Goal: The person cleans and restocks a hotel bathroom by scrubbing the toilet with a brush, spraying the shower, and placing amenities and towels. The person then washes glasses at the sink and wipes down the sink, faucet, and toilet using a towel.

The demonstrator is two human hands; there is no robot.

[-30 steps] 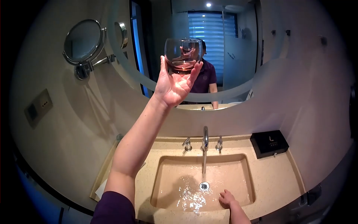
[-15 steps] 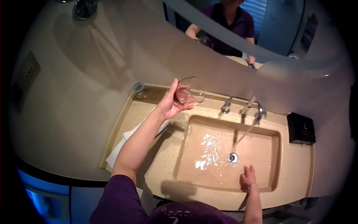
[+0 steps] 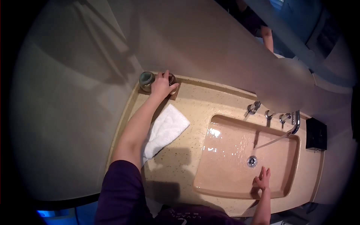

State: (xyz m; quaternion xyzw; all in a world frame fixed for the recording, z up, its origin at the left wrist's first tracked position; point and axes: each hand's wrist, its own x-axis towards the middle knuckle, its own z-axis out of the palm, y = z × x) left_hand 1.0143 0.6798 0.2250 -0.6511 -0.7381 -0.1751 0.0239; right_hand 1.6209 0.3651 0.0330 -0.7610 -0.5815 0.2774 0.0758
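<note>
At the back left corner of the counter, my left hand (image 3: 161,88) has its fingers around a clear drinking glass (image 3: 172,79), which it partly hides. The glass stands on a small brown tray (image 3: 174,96), beside a second glass (image 3: 146,80) with a greenish top. Over the front right part of the sink (image 3: 221,176) hovers my right hand (image 3: 263,180), fingers apart and nothing in it. Water runs from the chrome faucet (image 3: 296,125) into the sink, near the round drain (image 3: 252,161).
A folded white towel (image 3: 167,129) lies on the counter under my left forearm. Chrome tap handles (image 3: 253,107) stand behind the sink. To the right sits a black box (image 3: 316,134). A mirror (image 3: 288,41) hangs on the wall above.
My left hand has carried the glass from above the counter back and left, down to the tray. The view has shifted left. My right hand stays over the sink.
</note>
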